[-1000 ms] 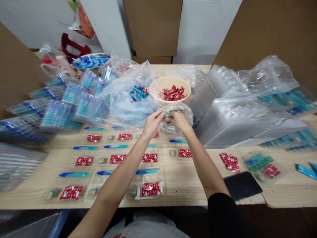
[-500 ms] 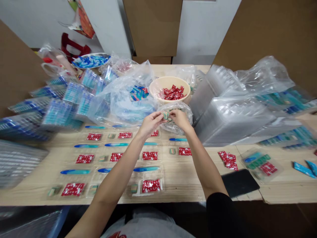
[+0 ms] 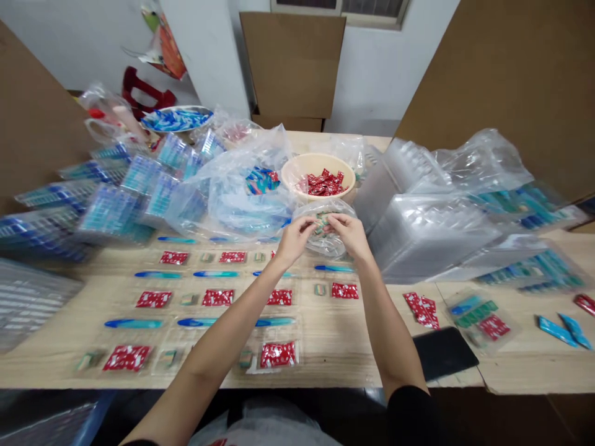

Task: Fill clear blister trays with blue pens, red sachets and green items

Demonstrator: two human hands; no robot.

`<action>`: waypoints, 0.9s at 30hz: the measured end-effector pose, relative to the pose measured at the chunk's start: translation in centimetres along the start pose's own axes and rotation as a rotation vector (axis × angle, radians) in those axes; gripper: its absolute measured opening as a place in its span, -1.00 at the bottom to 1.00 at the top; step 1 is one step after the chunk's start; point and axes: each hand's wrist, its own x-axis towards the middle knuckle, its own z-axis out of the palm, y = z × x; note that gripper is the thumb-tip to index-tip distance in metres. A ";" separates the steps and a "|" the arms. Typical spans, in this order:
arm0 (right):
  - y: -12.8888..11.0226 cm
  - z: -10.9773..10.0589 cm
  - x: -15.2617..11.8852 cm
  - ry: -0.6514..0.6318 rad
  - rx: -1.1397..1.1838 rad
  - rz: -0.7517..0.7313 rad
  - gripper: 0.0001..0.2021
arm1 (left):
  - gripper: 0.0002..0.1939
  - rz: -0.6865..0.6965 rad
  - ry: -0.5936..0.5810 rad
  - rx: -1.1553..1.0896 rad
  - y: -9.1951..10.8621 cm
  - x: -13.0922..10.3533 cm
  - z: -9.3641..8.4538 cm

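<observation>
My left hand (image 3: 296, 240) is closed in a pinch at the near left side of a clear plastic bag (image 3: 332, 248). Opposite it, my right hand (image 3: 349, 234) has its fingers drawn together over the bag's mouth. Small striped green-and-cream blocks (image 3: 321, 224) show between the hands; whether either hand grips one is hard to make out. Below my arms lie rows of clear plastic trays, several with a blue-to-turquoise pen-shaped piece (image 3: 216, 274), a red patterned packet (image 3: 218, 297) and a small striped block (image 3: 188, 300). My left forearm covers some of them.
A cream bowl (image 3: 288, 168) of red packets stands behind the bag. Stacked clear trays (image 3: 432, 229) rise at right, with a black phone (image 3: 446, 353) nearer me. Filled packs (image 3: 109, 214) pile up at left beside a large plastic bag (image 3: 232, 207).
Half a second ago a small striped block was held between my hands; now they are slightly lower and further apart at the bag's mouth. The camera view has tilted up slightly.
</observation>
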 end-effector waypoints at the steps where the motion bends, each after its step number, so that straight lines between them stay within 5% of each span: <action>1: 0.0 0.0 0.1 0.030 -0.019 -0.013 -0.68 | -0.91 -0.032 0.001 -0.057 0.0 0.0 -0.1; 7: -1.4 0.8 -1.0 0.113 -0.173 -0.178 -0.83 | -0.65 -0.128 0.041 -0.348 0.5 -0.1 -1.4; 10: -2.2 1.7 -2.6 0.063 -0.144 -0.278 -0.77 | -0.64 -0.065 0.080 -0.235 1.3 -0.8 -1.6; 13: -2.2 2.7 -3.6 0.150 -0.098 -0.330 -0.76 | -0.70 0.070 0.120 -0.060 2.2 -1.6 -1.1; 16: -1.6 3.6 -4.0 0.221 -0.027 -0.261 -0.75 | -0.73 0.137 0.176 0.018 2.6 -1.9 0.0; 21: -0.8 4.2 -4.0 0.199 0.078 -0.137 -0.71 | -0.68 0.017 0.188 -0.053 2.1 -1.7 1.1; 27: -1.2 1.6 -3.7 0.167 0.001 -0.121 -0.71 | -0.67 -0.005 0.077 0.045 1.1 -1.6 1.5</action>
